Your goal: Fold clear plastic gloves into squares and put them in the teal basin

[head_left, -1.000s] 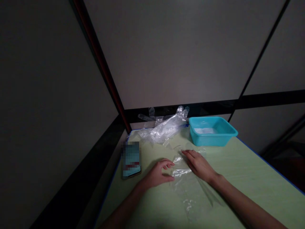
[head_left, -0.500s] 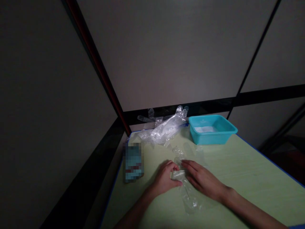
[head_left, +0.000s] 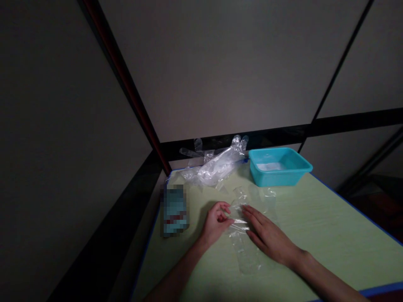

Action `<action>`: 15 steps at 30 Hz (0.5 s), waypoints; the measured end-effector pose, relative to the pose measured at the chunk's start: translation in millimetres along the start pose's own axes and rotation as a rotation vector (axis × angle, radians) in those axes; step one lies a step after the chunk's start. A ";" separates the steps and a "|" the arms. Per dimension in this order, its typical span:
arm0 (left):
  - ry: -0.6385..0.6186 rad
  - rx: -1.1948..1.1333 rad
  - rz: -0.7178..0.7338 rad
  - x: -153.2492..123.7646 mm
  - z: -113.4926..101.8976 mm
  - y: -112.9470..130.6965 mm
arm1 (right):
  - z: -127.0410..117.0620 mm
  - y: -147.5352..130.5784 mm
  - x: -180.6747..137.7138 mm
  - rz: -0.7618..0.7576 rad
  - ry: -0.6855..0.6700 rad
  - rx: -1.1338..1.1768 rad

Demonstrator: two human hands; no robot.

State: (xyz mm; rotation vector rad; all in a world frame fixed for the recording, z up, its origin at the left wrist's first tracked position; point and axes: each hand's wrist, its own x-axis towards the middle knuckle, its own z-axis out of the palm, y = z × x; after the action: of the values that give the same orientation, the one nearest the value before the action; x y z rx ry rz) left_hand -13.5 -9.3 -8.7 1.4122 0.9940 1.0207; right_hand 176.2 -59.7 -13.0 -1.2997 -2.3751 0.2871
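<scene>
A clear plastic glove point(head_left: 244, 247) lies flat on the green table point(head_left: 315, 235) in front of me. My left hand point(head_left: 215, 222) pinches the glove's left edge with curled fingers. Beside it, my right hand point(head_left: 267, 237) lies flat on the glove with its fingers stretched out, pressing it down. The glove's finger parts point(head_left: 252, 195) reach toward the far side.
A pile of clear plastic gloves point(head_left: 214, 165) lies at the table's far left corner. A turquoise tub point(head_left: 278, 165) stands at the far edge. A blurred phone-like object point(head_left: 174, 207) rests near the left edge. Dark partition walls enclose the table.
The glove has been folded narrower lengthwise. My left hand went from resting beside it to pinching its edge. My right hand slid a little nearer, staying flat on the plastic.
</scene>
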 end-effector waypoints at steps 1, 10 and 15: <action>-0.007 -0.003 0.001 0.6 -1.3 -0.1 | 0.2 0.4 -0.5 0.003 0.006 0.003; 0.024 0.068 0.077 11.5 -26.2 -4.6 | -4.8 0.7 -0.4 -0.018 -0.014 -0.002; -0.236 0.194 0.088 4.9 -40.2 3.8 | -6.1 3.6 -1.7 0.004 -0.003 -0.005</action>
State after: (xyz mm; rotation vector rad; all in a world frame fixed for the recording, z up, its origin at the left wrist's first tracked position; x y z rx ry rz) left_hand -50.5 6.3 -2.5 1.7059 0.8799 0.8139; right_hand 182.5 -59.3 -9.4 -1.3069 -2.3781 0.2844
